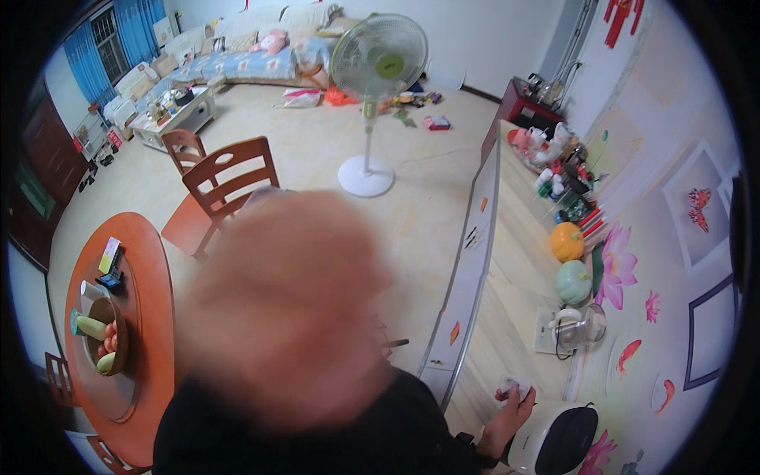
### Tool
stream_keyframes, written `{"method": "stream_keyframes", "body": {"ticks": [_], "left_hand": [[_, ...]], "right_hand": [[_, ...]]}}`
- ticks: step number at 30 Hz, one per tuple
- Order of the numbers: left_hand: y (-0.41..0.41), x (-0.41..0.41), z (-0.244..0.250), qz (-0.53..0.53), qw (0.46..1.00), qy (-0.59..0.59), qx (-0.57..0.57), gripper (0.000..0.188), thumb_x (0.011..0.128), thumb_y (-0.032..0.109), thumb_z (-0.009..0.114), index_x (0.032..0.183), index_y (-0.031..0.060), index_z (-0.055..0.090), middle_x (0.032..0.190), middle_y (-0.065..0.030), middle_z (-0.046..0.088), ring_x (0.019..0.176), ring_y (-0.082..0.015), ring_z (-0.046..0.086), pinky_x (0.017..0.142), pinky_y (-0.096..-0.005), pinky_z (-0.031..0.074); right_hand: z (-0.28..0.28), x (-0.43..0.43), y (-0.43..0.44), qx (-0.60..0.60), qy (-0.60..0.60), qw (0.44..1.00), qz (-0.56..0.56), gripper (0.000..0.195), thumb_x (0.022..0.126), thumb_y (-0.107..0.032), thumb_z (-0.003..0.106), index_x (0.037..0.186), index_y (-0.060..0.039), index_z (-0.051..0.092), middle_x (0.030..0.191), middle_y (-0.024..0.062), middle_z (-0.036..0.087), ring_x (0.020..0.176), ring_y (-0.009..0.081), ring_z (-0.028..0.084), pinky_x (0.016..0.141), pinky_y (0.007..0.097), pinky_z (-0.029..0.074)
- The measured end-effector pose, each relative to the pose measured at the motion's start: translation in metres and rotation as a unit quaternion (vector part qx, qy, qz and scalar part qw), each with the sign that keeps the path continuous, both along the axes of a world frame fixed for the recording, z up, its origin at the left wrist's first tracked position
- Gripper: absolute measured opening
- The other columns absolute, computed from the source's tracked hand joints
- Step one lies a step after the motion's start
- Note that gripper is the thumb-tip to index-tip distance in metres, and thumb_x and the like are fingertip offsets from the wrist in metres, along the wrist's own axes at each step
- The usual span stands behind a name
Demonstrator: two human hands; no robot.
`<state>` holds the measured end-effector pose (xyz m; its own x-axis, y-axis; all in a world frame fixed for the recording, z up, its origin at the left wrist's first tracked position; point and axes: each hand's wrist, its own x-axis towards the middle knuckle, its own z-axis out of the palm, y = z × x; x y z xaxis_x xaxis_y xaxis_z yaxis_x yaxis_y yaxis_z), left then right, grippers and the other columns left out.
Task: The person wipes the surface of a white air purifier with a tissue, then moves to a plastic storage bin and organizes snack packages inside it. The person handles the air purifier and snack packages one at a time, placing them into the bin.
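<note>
At the lower right, my right hand [512, 409] is closed around a crumpled whitish cloth or tissue [515, 385], over the pale veined top of a long cabinet [504, 332]. A dark band circles that wrist. Just beside the hand stands a white appliance with a black panel [567, 439]. Farther along the same top are a glass jug with a white handle [579, 328], a pale green pumpkin-shaped object [573, 281] and an orange one [567, 241]. A large blurred skin-toned shape above black clothing covers the middle of the view. My left hand cannot be made out.
To the left, a round orange table [157, 297] bears a basket [120, 341] of vegetables and red fruit. Wooden chairs [237, 172] stand behind it. A pedestal fan [380, 65] stands on the floor. Small articles crowd the cabinet's far end, and bags lie near the sofa [249, 62].
</note>
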<state>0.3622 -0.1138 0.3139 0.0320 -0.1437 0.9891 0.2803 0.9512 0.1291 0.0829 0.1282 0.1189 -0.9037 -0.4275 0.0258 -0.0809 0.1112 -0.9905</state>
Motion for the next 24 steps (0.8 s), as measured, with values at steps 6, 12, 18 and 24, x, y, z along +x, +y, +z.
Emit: {"method": "stream_keyframes", "body": {"ticks": [6,12,18,24], "left_hand": [[0.006,0.102,0.022,-0.064,0.988,0.108,-0.087,0.025,0.090,0.037,0.060,0.094,0.0122,0.063,0.086,0.0020,0.058,0.087,-0.0156,0.055,0.095,-0.0367,0.036],[-0.014,0.140,-0.012,-0.085,0.980,0.164,-0.067,0.026,0.091,0.037,0.059,0.095,0.0113,0.063,0.087,0.0007,0.058,0.088,-0.0165,0.055,0.096,-0.0372,0.035],[-0.011,0.184,-0.033,-0.122,0.973,0.189,-0.044,0.027,0.092,0.037,0.058,0.096,0.0105,0.062,0.089,-0.0006,0.058,0.090,-0.0174,0.055,0.097,-0.0377,0.035],[-0.017,0.210,-0.076,-0.118,0.957,0.257,-0.062,0.028,0.092,0.037,0.057,0.097,0.0097,0.062,0.090,-0.0019,0.059,0.091,-0.0182,0.055,0.098,-0.0382,0.034]], "right_hand": [[-0.009,0.042,-0.090,-0.010,-0.036,0.989,0.144,0.014,0.093,-0.009,0.053,0.103,0.0003,0.053,0.087,0.0059,0.060,0.070,0.0108,0.054,0.065,0.0251,0.045],[0.006,0.072,-0.169,-0.014,0.004,0.976,0.217,0.017,0.090,-0.001,0.054,0.107,0.0029,0.053,0.095,0.0080,0.061,0.079,0.0127,0.061,0.070,0.0259,0.052],[0.015,0.097,-0.212,-0.011,-0.007,0.967,0.255,0.016,0.091,-0.002,0.055,0.107,0.0023,0.054,0.092,0.0060,0.061,0.078,0.0113,0.060,0.070,0.0254,0.051],[-0.005,0.093,-0.243,0.041,0.037,0.959,0.279,0.014,0.092,-0.003,0.056,0.105,0.0014,0.055,0.091,0.0056,0.062,0.077,0.0104,0.060,0.070,0.0253,0.051]]}}
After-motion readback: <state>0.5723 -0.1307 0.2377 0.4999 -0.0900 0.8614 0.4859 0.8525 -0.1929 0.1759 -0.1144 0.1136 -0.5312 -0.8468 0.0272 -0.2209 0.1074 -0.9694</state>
